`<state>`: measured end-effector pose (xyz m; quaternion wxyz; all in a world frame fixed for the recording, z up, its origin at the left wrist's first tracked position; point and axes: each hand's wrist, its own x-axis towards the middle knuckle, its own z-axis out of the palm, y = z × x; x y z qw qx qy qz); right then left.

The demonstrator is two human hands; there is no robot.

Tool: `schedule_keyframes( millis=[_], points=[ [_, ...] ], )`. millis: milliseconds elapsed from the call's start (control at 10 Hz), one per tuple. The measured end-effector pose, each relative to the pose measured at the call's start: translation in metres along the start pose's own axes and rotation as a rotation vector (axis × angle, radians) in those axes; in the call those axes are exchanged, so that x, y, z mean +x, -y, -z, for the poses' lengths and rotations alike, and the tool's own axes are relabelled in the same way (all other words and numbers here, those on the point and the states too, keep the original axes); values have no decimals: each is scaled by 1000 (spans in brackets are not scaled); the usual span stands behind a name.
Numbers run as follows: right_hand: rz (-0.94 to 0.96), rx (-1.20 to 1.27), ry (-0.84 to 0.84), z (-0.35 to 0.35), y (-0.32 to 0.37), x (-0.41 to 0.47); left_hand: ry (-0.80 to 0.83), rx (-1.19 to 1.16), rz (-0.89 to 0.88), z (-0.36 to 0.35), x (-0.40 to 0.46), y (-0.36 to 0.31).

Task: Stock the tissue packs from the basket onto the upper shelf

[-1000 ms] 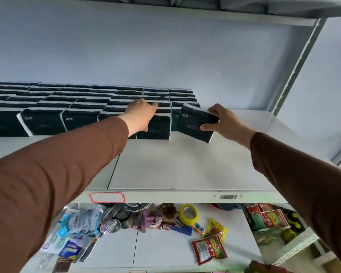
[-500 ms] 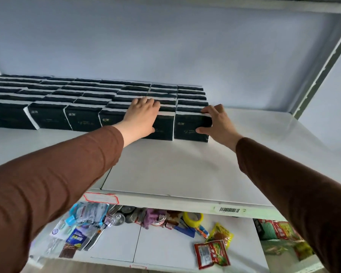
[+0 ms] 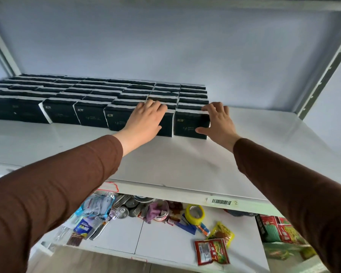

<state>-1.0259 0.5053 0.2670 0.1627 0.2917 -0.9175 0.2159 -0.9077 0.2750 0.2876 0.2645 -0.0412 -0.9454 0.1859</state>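
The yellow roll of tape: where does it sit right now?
Head view: the yellow roll of tape sits on the white lower shelf, right of centre, under the barcode label.

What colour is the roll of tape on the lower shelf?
Yellow. The roll of tape shows best in the head view.

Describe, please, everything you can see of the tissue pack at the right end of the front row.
The rightmost tissue pack is a dark rectangular block with a white upper edge and faint pale lettering. It stands upright on the white upper shelf, closing the front row beside its neighbour. The right hand touches its right end, fingers at the top corner, thumb low on its front.
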Motion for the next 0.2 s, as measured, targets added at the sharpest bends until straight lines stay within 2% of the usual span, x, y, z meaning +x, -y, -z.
schedule_keyframes(
  millis=[200],
  points=[
    [68, -56, -51, 18, 10, -27, 61, -52, 3, 4, -15, -12]
  ],
)
